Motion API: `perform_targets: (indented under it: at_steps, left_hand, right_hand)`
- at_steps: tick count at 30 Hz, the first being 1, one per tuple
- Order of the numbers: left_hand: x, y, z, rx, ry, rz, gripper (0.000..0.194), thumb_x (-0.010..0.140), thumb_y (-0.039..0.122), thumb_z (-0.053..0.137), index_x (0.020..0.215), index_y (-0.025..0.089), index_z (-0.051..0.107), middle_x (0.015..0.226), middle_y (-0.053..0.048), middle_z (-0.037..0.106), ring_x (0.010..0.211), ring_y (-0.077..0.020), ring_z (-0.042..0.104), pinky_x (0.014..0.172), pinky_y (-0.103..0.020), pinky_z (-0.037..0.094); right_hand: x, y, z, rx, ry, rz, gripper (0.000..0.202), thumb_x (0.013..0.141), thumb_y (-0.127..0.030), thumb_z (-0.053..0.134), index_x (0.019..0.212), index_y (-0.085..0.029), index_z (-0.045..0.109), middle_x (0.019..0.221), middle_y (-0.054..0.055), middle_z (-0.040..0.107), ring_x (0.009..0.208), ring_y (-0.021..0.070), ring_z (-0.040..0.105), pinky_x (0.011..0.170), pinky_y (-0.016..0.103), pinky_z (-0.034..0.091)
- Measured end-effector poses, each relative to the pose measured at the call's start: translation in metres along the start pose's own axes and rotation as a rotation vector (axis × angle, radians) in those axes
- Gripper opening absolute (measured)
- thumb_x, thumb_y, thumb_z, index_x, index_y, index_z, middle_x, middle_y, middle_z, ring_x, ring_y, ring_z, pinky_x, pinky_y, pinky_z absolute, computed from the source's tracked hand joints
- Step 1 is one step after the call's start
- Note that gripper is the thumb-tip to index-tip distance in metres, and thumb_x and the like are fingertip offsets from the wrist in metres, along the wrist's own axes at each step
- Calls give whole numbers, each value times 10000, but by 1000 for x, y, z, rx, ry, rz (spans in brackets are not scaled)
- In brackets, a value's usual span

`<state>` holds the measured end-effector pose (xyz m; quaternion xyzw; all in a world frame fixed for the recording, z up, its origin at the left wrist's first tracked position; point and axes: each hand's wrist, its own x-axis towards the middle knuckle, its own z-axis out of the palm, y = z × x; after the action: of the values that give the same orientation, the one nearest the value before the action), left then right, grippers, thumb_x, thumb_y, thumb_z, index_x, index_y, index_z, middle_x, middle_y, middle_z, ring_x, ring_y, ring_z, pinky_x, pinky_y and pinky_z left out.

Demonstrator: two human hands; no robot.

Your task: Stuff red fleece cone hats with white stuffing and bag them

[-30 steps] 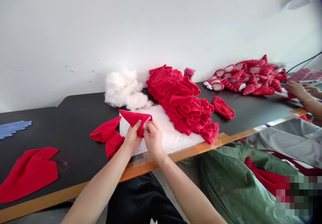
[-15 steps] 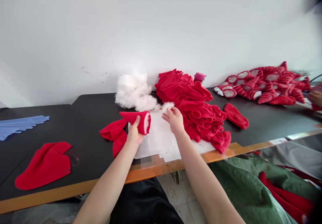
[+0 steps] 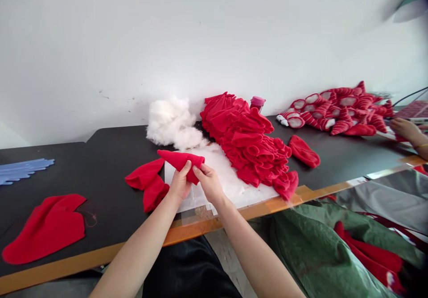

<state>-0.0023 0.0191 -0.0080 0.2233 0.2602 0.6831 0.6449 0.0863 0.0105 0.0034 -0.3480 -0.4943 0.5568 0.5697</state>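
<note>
A red cone-shaped fabric piece [image 3: 177, 159], pointed end to the left, is held between both hands above the table. My left hand [image 3: 181, 183] grips its underside with the thumb on top. My right hand [image 3: 209, 183] is closed on its wide right end, and the opening there is turned out of sight. Just behind it lies a heap of white stuffing [image 3: 172, 122]. Beneath the hands are white sheets [image 3: 222, 177]. More red fabric pieces [image 3: 147, 177] lie left of my left hand. A large pile of red fabric pieces [image 3: 247, 142] rises to the right.
Blue strips [image 3: 23, 169] and a flat red piece [image 3: 47, 229] lie at the left. Behind the pile stands a pink-lidded jar [image 3: 257, 102]. At the right are stuffed striped red pieces [image 3: 337, 108], near another person's hand [image 3: 406, 129]. Green cloth [image 3: 301, 244] hangs below the taped table edge.
My right hand has come from near the stuffing to the cone's wide end and closed on it. The cone's open end, facing the camera before, has turned away. The view has shifted slightly right.
</note>
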Motion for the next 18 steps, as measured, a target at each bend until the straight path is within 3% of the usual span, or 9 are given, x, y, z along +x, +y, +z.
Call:
perform_targets:
  at_steps: [4, 7, 9, 12, 14, 16, 18]
  left_hand:
    - [-3, -3, 0, 58, -47, -62, 378, 604, 246, 881, 912, 129, 696, 922, -69, 733, 897, -191, 681, 900, -305, 502]
    - [-5, -2, 3, 55, -73, -93, 392, 615, 260, 880, 940, 138, 695, 932, -77, 738, 935, -229, 684, 901, -336, 515]
    - [-5, 1, 5, 56, -72, -63, 415, 599, 241, 889, 948, 145, 684, 934, -82, 738, 975, -259, 681, 916, -361, 519]
    - [-3, 4, 6, 28, -1, 0, 387, 619, 223, 879, 941, 167, 672, 951, -74, 735, 1022, -259, 673, 948, -362, 518]
    - [-1, 6, 5, -12, 73, -11, 281, 688, 249, 842, 901, 183, 671, 934, -64, 734, 1024, -243, 675, 954, -349, 522]
    - [2, 6, 3, -36, 129, -27, 209, 745, 292, 806, 867, 188, 671, 917, -61, 734, 1028, -231, 675, 955, -329, 527]
    - [2, 5, 4, -21, 107, -33, 238, 750, 327, 802, 901, 191, 678, 953, -64, 737, 1066, -237, 664, 965, -328, 526]
  right_hand:
    - [-1, -6, -6, -14, -33, 8, 398, 736, -554, 706, 921, -202, 724, 919, 30, 725, 912, 224, 660, 929, 385, 506]
    - [0, -4, -11, 127, 100, 82, 456, 680, -620, 707, 872, -207, 700, 840, 20, 719, 807, 204, 662, 842, 371, 540]
    - [0, -2, -16, 90, 180, 59, 450, 677, -617, 708, 853, -204, 700, 812, 17, 714, 776, 202, 657, 801, 363, 546]
    - [-4, -2, -21, 41, 133, -3, 428, 703, -595, 710, 866, -199, 709, 830, 26, 715, 826, 219, 663, 802, 365, 545]
    - [-6, 1, -23, 154, 93, 59, 461, 676, -612, 734, 886, -204, 692, 833, 33, 716, 822, 223, 669, 760, 364, 554]
    - [-6, 6, -24, 281, 124, 156, 493, 630, -612, 772, 891, -206, 671, 836, 41, 718, 785, 215, 669, 693, 345, 556]
    - [-4, 12, -23, 345, 200, 202, 482, 617, -582, 795, 885, -204, 662, 836, 44, 719, 764, 205, 665, 662, 330, 556]
